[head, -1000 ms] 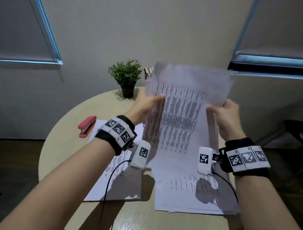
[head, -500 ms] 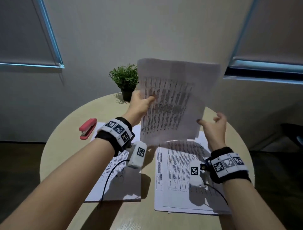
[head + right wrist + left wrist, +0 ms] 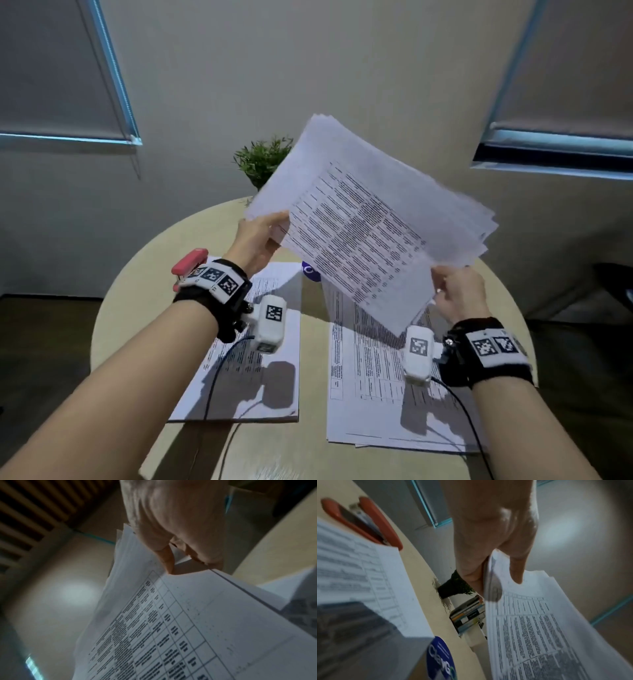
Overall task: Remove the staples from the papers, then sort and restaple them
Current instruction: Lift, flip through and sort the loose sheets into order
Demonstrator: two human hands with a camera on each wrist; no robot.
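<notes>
Above the round table, in the head view, a sheaf of printed sheets is held tilted in the air; the left hand pinches its near-left corner, thumb on top; the right hand grips the lower right edge, fingers curled under; the far edges are fanned and not squared. Two more stacks lie flat below, a left stack and a right stack, well apart from each other; a red stapler sits at the table's left, partly behind the left wrist; a potted plant stands at the far edge.

From the left wrist view, thumb and fingers clamp the sheaf's corner firmly; a blue round label lies on the table between the stacks, its writing starting "Cla", the rest unreadable; a pile of small boxes sits by the plant, print too small to read.

From the right wrist view, fingertips pinch the sheet edge; table print is blurred, illegible.

Risk, as judged: the fanned sheets may slide out of order or drop onto the sorted stacks if either pinch loosens; no staple is discernible.
</notes>
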